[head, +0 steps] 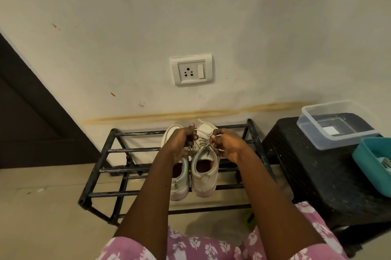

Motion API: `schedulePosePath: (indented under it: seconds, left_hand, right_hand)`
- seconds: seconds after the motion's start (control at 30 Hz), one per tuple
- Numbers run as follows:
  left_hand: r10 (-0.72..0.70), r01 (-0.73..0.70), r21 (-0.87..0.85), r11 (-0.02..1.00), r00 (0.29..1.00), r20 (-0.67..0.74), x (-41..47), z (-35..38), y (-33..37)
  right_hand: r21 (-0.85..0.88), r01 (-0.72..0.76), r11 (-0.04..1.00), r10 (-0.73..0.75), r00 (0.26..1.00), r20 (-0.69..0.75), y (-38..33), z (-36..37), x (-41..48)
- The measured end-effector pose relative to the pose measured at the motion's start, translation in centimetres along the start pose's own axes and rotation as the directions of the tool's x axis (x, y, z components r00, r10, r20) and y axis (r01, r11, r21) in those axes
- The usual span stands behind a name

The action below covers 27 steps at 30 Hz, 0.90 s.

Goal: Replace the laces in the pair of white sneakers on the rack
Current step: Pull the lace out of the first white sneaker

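Two white sneakers stand side by side on the black metal rack, toes toward the wall. The left sneaker is partly hidden under my left forearm. Over the lacing area of the right sneaker both hands work. My left hand has its fingers curled at the sneaker's left side, seemingly gripping its upper. My right hand pinches the white lace, with a loop of it showing at the fingers.
A black plastic stool stands right of the rack, carrying a clear plastic box and a teal tub. A wall socket is above the rack. A dark door is at left. Tiled floor lies below.
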State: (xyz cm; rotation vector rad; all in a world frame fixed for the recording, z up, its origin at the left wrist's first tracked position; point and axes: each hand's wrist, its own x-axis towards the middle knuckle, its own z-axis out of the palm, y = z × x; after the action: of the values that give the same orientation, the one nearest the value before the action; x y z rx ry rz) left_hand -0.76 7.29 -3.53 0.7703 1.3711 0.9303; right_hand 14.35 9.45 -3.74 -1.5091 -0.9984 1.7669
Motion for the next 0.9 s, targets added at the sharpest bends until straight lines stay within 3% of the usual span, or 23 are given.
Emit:
schedulePosePath:
  seconds: [0.47,0.9]
  left_hand:
    - [0.202,-0.225,-0.262,0.939,0.973,-0.114,-4.6,1.4,7.3]
    - [0.319,-0.361,-0.323,0.875,0.931,-0.177,-10.0,2.0,16.0]
  right_hand:
    - [-0.049,0.295,0.954,-0.298,0.936,-0.188,-7.0,-2.4,-5.2]
    - [-0.082,0.451,0.889,-0.457,0.856,-0.241,-16.7,-1.9,-12.0]
